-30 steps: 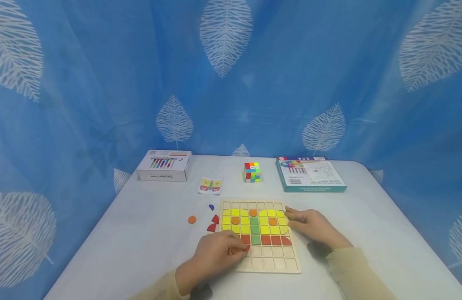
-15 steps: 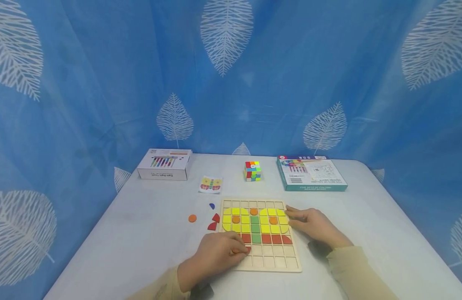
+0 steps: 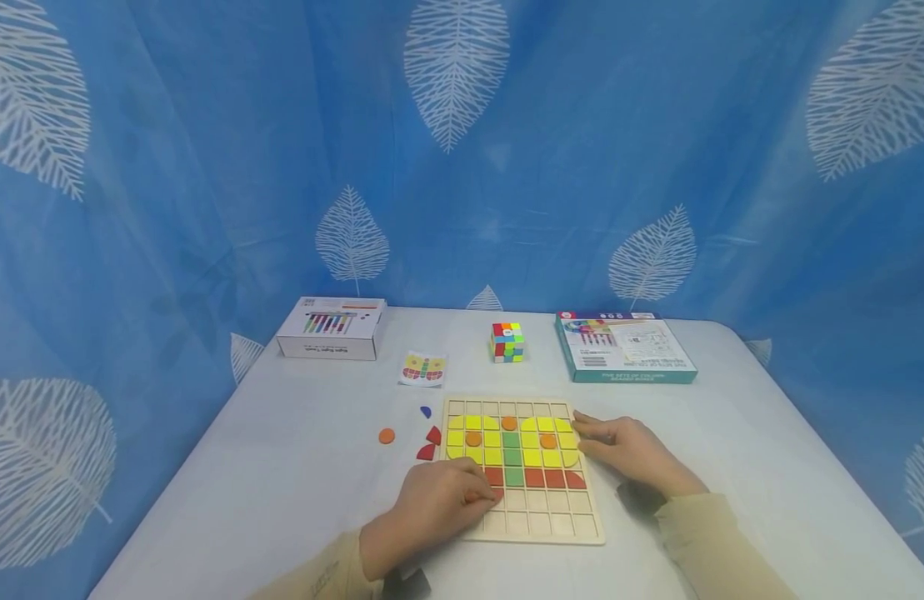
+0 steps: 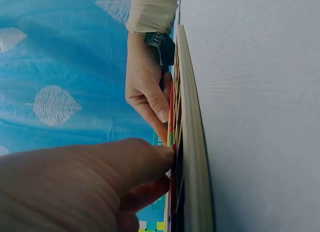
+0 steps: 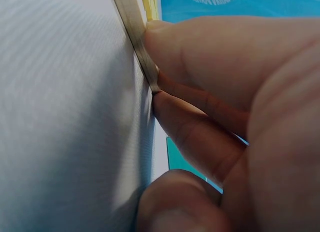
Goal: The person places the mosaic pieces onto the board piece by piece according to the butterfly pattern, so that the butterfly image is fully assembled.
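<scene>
A wooden grid board [image 3: 551, 527] holds yellow, orange, green and red flat pieces in a butterfly pattern. My left hand [image 3: 439, 497] is over its lower left part, thumb and fingertips pinching a red piece [image 3: 497, 494] at a cell below the red row. Most of that piece is hidden by the fingers, so its shape cannot be told. In the left wrist view the thumb [image 4: 162, 154] is close against the board's face. My right hand [image 3: 630, 450] touches the board's upper right edge with extended fingers. The right wrist view has thumb and fingertips against the board's rim [image 5: 137, 42].
Left of the board lie two red quarter-round pieces [image 3: 427, 452], an orange disc [image 3: 387, 436] and a blue half-round piece [image 3: 427, 412]. Behind are a butterfly pattern card [image 3: 422, 370], a puzzle cube [image 3: 507, 342], a white box [image 3: 331, 328] and a teal-edged box [image 3: 626, 348].
The red piece, tilted up in the left fingertips before, now looks flatter against the board. The right hand stays at the board's edge. The whole view has shifted slightly.
</scene>
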`<state>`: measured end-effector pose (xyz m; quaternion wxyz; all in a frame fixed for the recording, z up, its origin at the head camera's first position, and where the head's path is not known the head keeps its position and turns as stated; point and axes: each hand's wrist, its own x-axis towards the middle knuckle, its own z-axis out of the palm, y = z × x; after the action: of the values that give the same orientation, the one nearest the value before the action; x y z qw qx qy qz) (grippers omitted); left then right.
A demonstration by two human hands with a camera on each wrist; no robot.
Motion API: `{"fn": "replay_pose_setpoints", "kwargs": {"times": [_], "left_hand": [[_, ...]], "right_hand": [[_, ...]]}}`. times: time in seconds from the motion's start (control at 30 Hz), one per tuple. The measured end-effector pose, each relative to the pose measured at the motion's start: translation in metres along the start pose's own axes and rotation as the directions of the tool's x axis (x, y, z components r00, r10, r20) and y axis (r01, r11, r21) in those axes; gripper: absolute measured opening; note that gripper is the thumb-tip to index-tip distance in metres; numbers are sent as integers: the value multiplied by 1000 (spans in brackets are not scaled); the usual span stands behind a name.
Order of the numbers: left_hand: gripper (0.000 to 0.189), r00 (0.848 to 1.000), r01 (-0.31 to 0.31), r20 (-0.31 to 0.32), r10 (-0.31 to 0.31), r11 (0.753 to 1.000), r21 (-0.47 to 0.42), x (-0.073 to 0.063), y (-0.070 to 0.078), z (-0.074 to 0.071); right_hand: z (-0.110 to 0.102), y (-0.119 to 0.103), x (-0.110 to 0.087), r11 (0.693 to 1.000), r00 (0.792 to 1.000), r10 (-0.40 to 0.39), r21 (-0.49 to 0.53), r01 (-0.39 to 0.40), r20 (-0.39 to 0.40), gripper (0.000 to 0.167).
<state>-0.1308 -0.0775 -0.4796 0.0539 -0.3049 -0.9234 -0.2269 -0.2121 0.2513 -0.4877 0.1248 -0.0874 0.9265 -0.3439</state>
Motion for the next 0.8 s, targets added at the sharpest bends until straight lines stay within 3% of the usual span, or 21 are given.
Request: {"fn": "replay_pose_setpoints", "kwargs": {"times": [0.27,0.53,0.7,0.8], "left_hand": [[9,1000,15,1,-15,1000,-1,0,0,-1],[9,996,55,-64,-57,997,-47,-2,0,-2],[9,982,141,-128,-138,990,12,1,-12,-12],[14,954,262,-169,-248,963,66,2,-27,-27]], "right_hand": [[0,-1,-1,1000,1000,4,0,-4,2,47],[0,-1,0,1000,1000,21,2,-21,9,47],[-1,-2,-1,1000,1000,28,6,-28,11,48],[-2,-2,-1,1000,1000,26,10,-26,17,49]]}}
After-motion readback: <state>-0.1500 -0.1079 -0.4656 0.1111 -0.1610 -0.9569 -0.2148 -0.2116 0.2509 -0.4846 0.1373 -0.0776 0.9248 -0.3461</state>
